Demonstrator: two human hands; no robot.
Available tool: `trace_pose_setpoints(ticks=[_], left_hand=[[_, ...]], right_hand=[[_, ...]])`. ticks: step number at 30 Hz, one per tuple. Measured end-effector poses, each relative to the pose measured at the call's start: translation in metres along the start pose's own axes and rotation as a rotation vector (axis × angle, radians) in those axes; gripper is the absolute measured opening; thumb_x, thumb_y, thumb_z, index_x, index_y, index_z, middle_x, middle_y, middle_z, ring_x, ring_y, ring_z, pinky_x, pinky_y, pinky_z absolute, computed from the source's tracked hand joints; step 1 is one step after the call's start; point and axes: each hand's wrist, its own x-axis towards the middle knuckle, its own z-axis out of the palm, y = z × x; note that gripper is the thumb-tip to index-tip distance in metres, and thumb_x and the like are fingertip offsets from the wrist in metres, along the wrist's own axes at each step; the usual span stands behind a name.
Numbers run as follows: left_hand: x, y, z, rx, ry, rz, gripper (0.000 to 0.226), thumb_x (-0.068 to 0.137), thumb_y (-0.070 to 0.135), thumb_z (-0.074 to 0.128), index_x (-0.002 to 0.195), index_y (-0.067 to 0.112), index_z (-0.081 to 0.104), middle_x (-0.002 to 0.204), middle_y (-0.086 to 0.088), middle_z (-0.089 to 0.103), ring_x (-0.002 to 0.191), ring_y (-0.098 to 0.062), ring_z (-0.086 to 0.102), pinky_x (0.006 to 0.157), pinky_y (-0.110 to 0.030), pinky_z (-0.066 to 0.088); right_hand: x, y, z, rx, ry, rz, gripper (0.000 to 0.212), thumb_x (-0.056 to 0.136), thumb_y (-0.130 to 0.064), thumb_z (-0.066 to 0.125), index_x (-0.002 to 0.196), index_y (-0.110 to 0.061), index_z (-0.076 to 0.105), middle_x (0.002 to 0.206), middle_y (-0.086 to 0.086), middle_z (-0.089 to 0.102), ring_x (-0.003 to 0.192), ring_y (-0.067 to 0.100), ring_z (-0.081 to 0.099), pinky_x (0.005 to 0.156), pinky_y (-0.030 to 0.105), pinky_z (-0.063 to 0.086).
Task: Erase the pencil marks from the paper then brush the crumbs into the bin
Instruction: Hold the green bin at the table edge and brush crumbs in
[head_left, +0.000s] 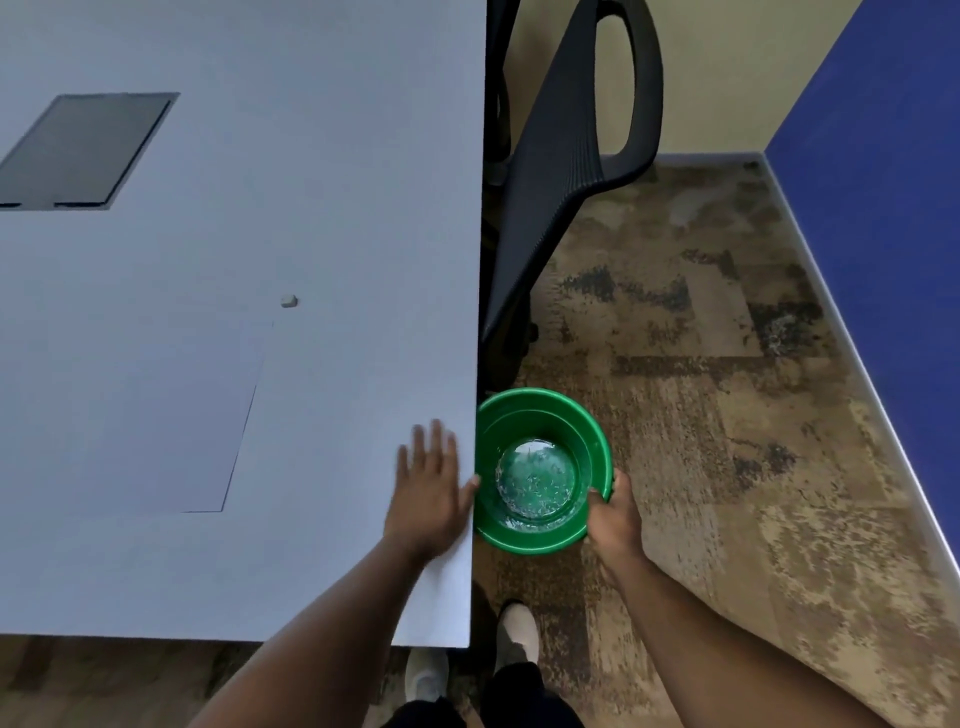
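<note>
Left hand (428, 486), fingers straight, flat on the worktop (311, 156) edge beside the green bin (540, 470); right hand (613, 514) grasps the bin's rim. Paper (130, 415) and eraser (289, 301) lie left of the bin.

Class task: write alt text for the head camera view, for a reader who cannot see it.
A person's right hand grips the rim of a green bin held beside a white table edge, while the flat left hand sweeps toward it. A sheet of paper and a small eraser lie on the table.
</note>
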Motion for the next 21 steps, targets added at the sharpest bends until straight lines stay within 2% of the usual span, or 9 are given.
trace_pose_setpoints(ticks=[3,6,8,10,12,14,17,19,21], left_hand=[[-0.011,0.024,0.004,-0.018,-0.073,0.295,0.071,0.104,0.055,0.006,0.163,0.016,-0.001,0.167,-0.004,-0.015,0.154,-0.026,-0.022,0.129,-0.043,-0.005],[-0.017,0.040,0.010,-0.028,-0.073,0.466,0.064,0.103,0.031,0.032,0.162,0.012,0.018,0.169,-0.007,0.012,0.158,-0.025,0.003,0.128,-0.034,-0.003],[-0.022,0.050,0.003,-0.146,-0.022,0.366,0.059,0.097,0.016,0.050,0.155,0.013,0.040,0.155,-0.014,0.048,0.146,-0.031,0.040,0.123,-0.035,0.028],[-0.026,0.059,-0.010,-0.244,0.089,0.264,0.046,0.094,0.012,0.055,0.140,0.013,0.058,0.124,-0.014,0.068,0.115,-0.033,0.062,0.094,-0.039,0.051],[-0.030,0.066,-0.020,-0.283,0.166,0.198,0.036,0.099,0.018,0.050,0.131,0.011,0.064,0.112,-0.013,0.071,0.101,-0.031,0.066,0.083,-0.039,0.054],[-0.031,0.070,-0.028,-0.313,0.200,0.144,0.032,0.103,0.026,0.050,0.127,0.012,0.066,0.111,-0.010,0.073,0.099,-0.030,0.067,0.082,-0.039,0.055],[-0.034,0.078,-0.031,-0.366,0.253,0.066,0.023,0.101,0.029,0.059,0.119,0.017,0.069,0.110,-0.004,0.073,0.097,-0.024,0.068,0.080,-0.033,0.052],[-0.038,0.083,-0.030,-0.422,0.237,0.030,0.026,0.099,0.025,0.063,0.124,0.018,0.065,0.117,-0.004,0.069,0.107,-0.023,0.063,0.086,-0.032,0.048],[-0.048,0.086,-0.027,-0.487,0.167,0.031,0.050,0.094,0.023,0.070,0.141,0.018,0.054,0.136,-0.004,0.058,0.126,-0.023,0.052,0.104,-0.032,0.042]], right_hand=[[-0.002,-0.001,-0.003,-0.013,0.000,0.002,0.032,0.099,-0.016,0.050,0.126,-0.033,0.048,0.097,0.002,0.067,0.084,0.025,0.068,0.075,0.047,0.060],[-0.005,-0.003,-0.006,-0.031,0.008,0.010,0.029,0.099,-0.019,0.049,0.124,-0.034,0.047,0.097,0.003,0.067,0.084,0.027,0.068,0.076,0.052,0.060],[-0.006,-0.004,-0.011,-0.038,0.014,0.016,0.030,0.100,-0.018,0.048,0.126,-0.033,0.046,0.099,0.004,0.066,0.085,0.028,0.068,0.077,0.053,0.059],[-0.010,-0.006,-0.018,-0.038,0.026,0.018,0.032,0.100,-0.017,0.048,0.128,-0.032,0.045,0.101,0.005,0.065,0.086,0.028,0.067,0.078,0.053,0.059],[-0.016,-0.008,-0.024,-0.027,0.056,0.010,0.035,0.100,-0.015,0.047,0.132,-0.030,0.045,0.104,0.007,0.065,0.087,0.027,0.065,0.077,0.046,0.058],[-0.021,-0.009,-0.030,-0.023,0.097,-0.006,0.036,0.101,-0.015,0.047,0.136,-0.025,0.044,0.107,0.009,0.065,0.088,0.028,0.063,0.075,0.038,0.053],[-0.030,-0.006,-0.039,0.002,0.155,-0.002,0.035,0.101,-0.016,0.046,0.135,-0.023,0.044,0.108,0.011,0.065,0.089,0.030,0.064,0.078,0.044,0.056],[-0.038,-0.004,-0.046,0.019,0.196,0.007,0.032,0.101,-0.015,0.045,0.132,-0.022,0.045,0.105,0.011,0.063,0.086,0.030,0.062,0.078,0.044,0.055],[-0.051,0.000,-0.053,0.042,0.234,0.004,0.030,0.101,-0.012,0.045,0.130,-0.019,0.046,0.103,0.010,0.061,0.084,0.029,0.059,0.077,0.041,0.053]])
